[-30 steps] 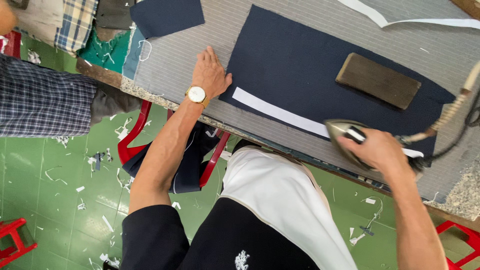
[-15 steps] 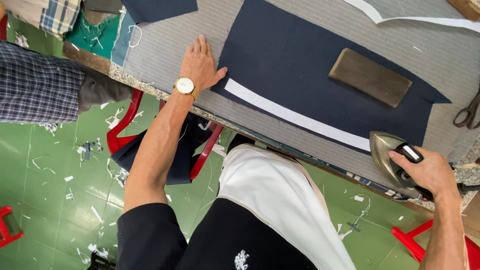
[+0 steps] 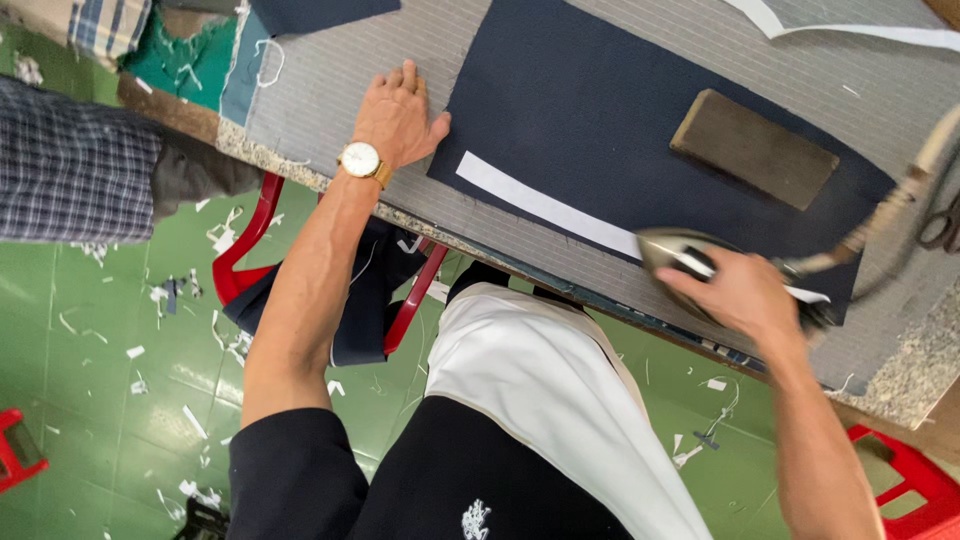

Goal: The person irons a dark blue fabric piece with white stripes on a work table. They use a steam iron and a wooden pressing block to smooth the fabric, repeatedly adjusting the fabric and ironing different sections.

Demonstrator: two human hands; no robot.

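The iron [image 3: 685, 262] sits on the white strip [image 3: 545, 206] that lies along the near edge of the dark blue cloth [image 3: 600, 110], toward the right end of the strip and close to the near edge of the tabletop [image 3: 330, 90]. The right hand [image 3: 740, 290] is closed around the iron's handle; the picture is blurred there, so the sole's exact footing on the strip is hard to read. The left hand [image 3: 400, 115] lies open and flat, palm down, at the cloth's left edge, thumb touching the cloth, a watch [image 3: 360, 160] on the wrist.

To press this well, the iron should, I judge, run straight along the strip without pushing it askew, the flat hand holding the cloth taut so no crease gets set in. The cord [image 3: 890, 215] running off to the right wants keeping clear of the cloth.

A brown wooden block [image 3: 755, 150] rests on the cloth past the strip, apart from the iron. Scissors [image 3: 940, 225] lie at the right edge of the tabletop, and another white strip [image 3: 850, 30] curls at the far right corner. The tabletop is covered in grey striped fabric, with a speckled stone edge showing.

Below, the green tiled floor [image 3: 120, 330] is littered with white scraps. Red stools [image 3: 255, 250] stand under the near edge, one draped with dark cloth. Another person's checked sleeve [image 3: 70, 170] shows at the left.
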